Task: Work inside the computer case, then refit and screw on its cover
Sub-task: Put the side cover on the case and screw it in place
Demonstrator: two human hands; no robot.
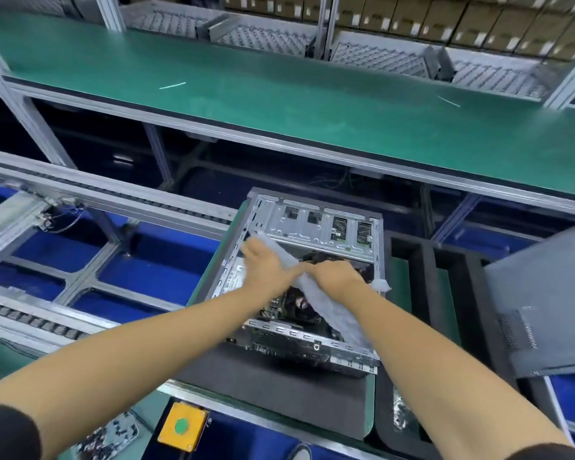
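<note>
Bare-metal computer case (316, 280) lies open on a black mat (279, 390), centre of view, cover off. White foam sheet (326, 303) runs diagonally across the opening from 11 o'clock to 5 o'clock. Left hand (266, 267) rests on its upper end, fingers extended and flat. Right hand (337, 277) sits just beside the left, fingers curled round the sheet's middle. Grey cover (545, 310) stands tilted at 3 o'clock, apart from the case. Yellow button box (182, 426) sits at 7 o'clock.
</note>
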